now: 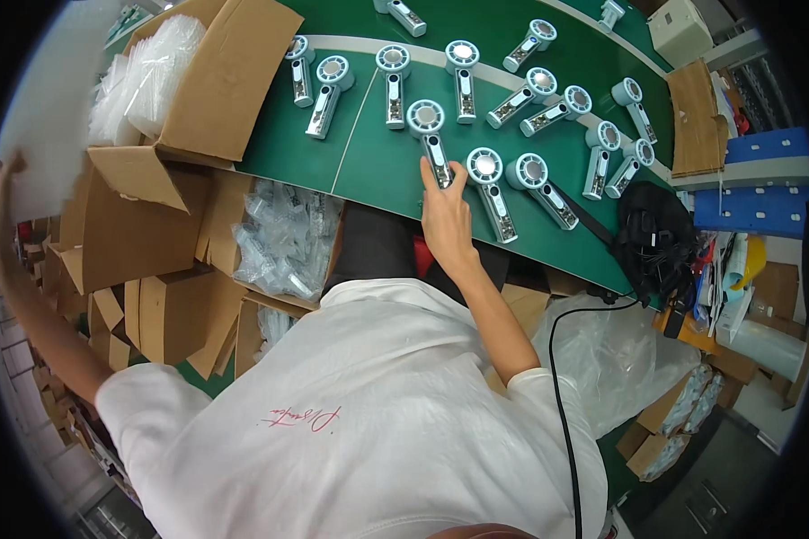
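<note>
Near the table's front edge, my right hand (447, 214) is closed round the handle of a handheld fan (425, 119), pale blue and silver with a round head pointing away from me. Far out at the left, my left hand (7, 169) grips a translucent white plastic bag (49, 121), which hangs beside a carton and is blurred. Just right of my right hand lie two similar fans, one (492, 193) close by and another (541, 184) farther right. Several more fans, including one (393, 85) behind the held one, are spread over the green table (368, 166).
An open cardboard box (229, 81) full of white plastic bags (157, 81) stands at the table's left. Below it, another carton holds clear-wrapped items (288, 238). A black bag (652, 238) lies at the right edge, and a black cable (557, 395) runs down past my right arm.
</note>
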`<move>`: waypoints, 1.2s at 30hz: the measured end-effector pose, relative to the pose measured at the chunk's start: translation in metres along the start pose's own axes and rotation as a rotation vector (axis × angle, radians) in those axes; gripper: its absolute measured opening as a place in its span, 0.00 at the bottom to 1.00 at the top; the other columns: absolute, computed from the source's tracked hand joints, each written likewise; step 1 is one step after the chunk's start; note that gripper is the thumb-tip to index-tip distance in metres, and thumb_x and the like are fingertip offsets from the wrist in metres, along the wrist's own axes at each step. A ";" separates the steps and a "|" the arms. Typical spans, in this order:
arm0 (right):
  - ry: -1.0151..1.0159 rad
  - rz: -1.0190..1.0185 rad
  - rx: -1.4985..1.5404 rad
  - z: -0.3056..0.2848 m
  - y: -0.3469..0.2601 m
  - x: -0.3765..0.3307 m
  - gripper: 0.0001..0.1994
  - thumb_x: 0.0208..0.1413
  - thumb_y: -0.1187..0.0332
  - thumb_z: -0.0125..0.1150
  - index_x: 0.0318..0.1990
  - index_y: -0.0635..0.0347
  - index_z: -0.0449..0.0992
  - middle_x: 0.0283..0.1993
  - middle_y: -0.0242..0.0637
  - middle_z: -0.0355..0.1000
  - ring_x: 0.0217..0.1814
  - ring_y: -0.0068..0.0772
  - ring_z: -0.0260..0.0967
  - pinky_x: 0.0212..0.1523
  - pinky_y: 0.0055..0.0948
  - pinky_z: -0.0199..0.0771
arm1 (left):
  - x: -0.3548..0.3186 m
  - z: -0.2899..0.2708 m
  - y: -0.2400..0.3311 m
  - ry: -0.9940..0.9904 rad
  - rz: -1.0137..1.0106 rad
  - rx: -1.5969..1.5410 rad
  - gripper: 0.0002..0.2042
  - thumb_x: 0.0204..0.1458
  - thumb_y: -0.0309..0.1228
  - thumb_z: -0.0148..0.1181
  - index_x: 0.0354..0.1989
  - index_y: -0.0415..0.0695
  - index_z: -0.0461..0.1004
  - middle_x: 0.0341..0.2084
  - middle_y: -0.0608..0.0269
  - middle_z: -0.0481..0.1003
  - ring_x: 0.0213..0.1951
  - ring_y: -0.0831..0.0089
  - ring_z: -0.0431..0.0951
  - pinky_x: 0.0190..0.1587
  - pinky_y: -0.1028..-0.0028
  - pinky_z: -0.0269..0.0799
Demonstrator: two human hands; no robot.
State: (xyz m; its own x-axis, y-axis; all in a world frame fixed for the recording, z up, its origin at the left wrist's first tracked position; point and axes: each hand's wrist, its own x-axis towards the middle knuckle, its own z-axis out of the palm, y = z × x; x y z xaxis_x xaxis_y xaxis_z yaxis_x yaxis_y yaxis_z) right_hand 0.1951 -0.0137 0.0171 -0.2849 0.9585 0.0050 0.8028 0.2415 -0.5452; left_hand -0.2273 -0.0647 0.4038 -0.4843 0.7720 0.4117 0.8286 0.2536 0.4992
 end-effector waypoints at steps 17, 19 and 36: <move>0.244 -0.223 0.756 -0.052 -0.018 0.046 0.36 0.54 0.67 0.67 0.68 0.64 0.56 0.61 0.62 0.60 0.49 0.56 0.72 0.51 0.47 0.73 | -0.127 0.263 -0.016 -1.032 0.244 -0.345 0.21 0.31 0.22 0.50 0.40 0.35 0.72 0.31 0.56 0.74 0.33 0.63 0.69 0.38 0.73 0.67; -0.019 -0.277 1.005 -0.062 -0.019 0.032 0.40 0.52 0.64 0.70 0.69 0.63 0.55 0.60 0.58 0.64 0.54 0.50 0.70 0.56 0.45 0.70 | -0.124 0.271 -0.010 -1.147 0.265 -0.314 0.22 0.32 0.22 0.50 0.42 0.36 0.71 0.32 0.54 0.75 0.34 0.61 0.70 0.39 0.72 0.67; -0.059 0.270 1.285 0.036 0.011 0.011 0.39 0.46 0.68 0.73 0.63 0.67 0.57 0.54 0.53 0.71 0.48 0.41 0.75 0.50 0.36 0.75 | -0.189 0.323 0.067 -0.715 0.564 -0.322 0.11 0.47 0.31 0.63 0.38 0.44 0.71 0.31 0.60 0.73 0.32 0.63 0.72 0.36 0.68 0.68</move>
State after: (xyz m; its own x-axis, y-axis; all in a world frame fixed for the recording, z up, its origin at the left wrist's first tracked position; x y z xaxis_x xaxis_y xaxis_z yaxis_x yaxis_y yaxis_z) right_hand 0.1824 -0.0060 -0.0192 -0.2434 0.9379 -0.2472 -0.2216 -0.3019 -0.9272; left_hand 0.0108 -0.0051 0.1130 0.3349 0.9308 0.1462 0.7187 -0.3527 0.5993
